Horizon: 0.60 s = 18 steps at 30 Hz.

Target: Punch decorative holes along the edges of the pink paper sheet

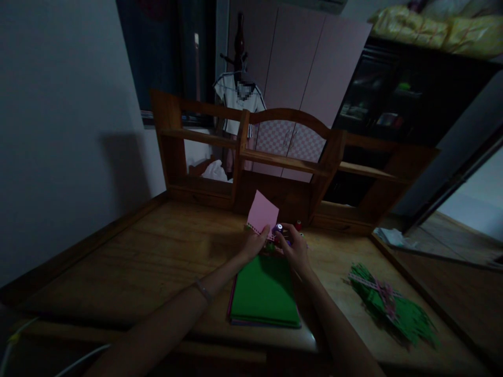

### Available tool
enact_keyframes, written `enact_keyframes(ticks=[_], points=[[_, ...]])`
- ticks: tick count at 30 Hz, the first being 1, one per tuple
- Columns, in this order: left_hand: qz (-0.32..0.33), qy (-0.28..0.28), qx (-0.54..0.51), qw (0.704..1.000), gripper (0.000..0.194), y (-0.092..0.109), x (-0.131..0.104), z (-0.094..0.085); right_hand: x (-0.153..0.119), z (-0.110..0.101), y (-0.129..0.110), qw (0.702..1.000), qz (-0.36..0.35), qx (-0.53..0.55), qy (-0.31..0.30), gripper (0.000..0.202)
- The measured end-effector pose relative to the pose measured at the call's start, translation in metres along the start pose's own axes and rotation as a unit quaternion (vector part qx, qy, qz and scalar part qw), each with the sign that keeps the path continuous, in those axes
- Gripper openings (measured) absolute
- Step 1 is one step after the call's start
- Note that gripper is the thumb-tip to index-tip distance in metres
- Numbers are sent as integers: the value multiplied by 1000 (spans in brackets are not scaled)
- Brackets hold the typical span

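Note:
My left hand (256, 243) pinches the lower edge of a pink sheet (262, 211), which is held up and has a row of small holes along its bottom. Close beside it, my right hand (294, 248) has its thumb and fingers closed around a small purple punch-like object (279, 229) at the sheet's lower right corner. Small red, green and purple items lie around and behind the hands, partly hidden. Below the hands, a stack of green sheets (265, 293) rests on the wooden desk (173, 251).
On the right side of the desk lies a pile of green cut pieces (393, 303) with pink strips. A wooden shelf unit (283, 161) stands along the back edge. A wall (70, 146) borders the left side.

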State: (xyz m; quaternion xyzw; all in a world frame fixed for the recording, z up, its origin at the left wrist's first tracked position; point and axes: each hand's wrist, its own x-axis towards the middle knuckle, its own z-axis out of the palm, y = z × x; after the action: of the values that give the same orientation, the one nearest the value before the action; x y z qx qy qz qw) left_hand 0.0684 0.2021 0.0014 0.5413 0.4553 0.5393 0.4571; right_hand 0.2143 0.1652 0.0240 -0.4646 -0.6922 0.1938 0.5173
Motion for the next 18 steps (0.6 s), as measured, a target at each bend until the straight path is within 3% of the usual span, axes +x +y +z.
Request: enact_keyframes(ticks=[11,18], points=[[56,0,-45,997,37,3,1,3,2,4,3,995,57,87,1,34],[44,1,-42,998,39,7,-2,1,7,0,2,982,127,139,-18,39]])
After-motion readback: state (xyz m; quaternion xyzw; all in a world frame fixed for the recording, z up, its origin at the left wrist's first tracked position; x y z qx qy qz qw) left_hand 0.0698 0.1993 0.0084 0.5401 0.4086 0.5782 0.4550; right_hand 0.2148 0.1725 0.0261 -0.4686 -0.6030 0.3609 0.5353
